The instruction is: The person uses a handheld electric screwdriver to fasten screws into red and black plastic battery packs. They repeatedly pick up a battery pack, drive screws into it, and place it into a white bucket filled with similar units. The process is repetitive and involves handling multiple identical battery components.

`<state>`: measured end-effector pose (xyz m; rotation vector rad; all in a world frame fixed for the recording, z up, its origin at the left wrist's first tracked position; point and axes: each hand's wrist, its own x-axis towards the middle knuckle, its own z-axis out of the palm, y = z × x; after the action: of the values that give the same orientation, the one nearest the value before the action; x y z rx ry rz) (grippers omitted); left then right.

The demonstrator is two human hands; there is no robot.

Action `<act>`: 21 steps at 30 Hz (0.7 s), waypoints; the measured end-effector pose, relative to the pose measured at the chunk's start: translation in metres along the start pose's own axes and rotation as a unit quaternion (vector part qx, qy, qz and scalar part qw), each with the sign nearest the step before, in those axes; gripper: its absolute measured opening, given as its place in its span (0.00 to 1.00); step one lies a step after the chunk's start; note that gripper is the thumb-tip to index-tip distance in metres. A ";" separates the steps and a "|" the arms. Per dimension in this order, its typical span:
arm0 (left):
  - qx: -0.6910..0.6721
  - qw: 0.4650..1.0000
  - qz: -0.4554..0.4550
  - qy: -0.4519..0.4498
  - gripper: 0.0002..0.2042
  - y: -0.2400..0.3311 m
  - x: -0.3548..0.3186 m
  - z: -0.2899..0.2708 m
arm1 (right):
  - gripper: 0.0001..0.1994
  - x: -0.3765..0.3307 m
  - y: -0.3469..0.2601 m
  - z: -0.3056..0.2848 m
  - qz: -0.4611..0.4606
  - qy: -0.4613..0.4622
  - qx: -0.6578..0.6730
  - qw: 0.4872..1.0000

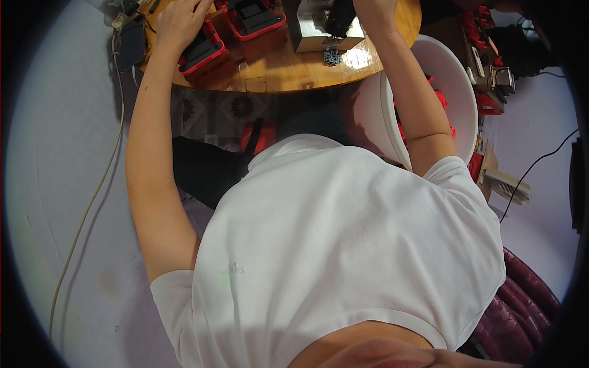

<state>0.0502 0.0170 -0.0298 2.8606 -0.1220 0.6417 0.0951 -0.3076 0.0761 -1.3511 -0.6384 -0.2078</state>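
At the top edge, my left hand (179, 26) reaches over the table with its fingers stretched out beside a red plastic case with a black inset (205, 52). A second red-and-black case (253, 21) sits just right of it. My right hand (375, 13) is partly cut off by the upper edge. It appears closed on a black cylindrical tool (341, 19), which leans down over an open silver-and-white box (307, 38); its fingers are mostly hidden. A small heap of grey metal screws (332, 58) lies at the box's near side.
The round wooden table (270, 76) ends in a curved front edge before me. A large white tub (451, 61) with red parts (442, 98) stands under my right forearm. A cable (101, 190) runs down at left. More tools and red parts (481, 37) lie far right.
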 end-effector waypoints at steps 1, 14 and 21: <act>-0.004 1.000 0.003 0.003 0.22 0.001 0.000 -0.001 | 0.13 0.004 -0.002 0.007 -0.039 -0.011 0.037 0.998; -0.103 0.988 -0.088 -0.075 0.19 0.061 0.008 -0.056 | 0.15 0.009 0.008 0.096 -0.189 -0.035 0.173 0.966; -0.086 0.995 -0.055 0.001 0.19 0.052 0.001 -0.042 | 0.14 0.014 0.007 0.112 -0.216 -0.074 0.079 0.970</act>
<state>0.0279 -0.0247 0.0171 2.6795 -0.0169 0.5819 0.0758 -0.1965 0.0864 -1.0677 -1.0527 -0.3998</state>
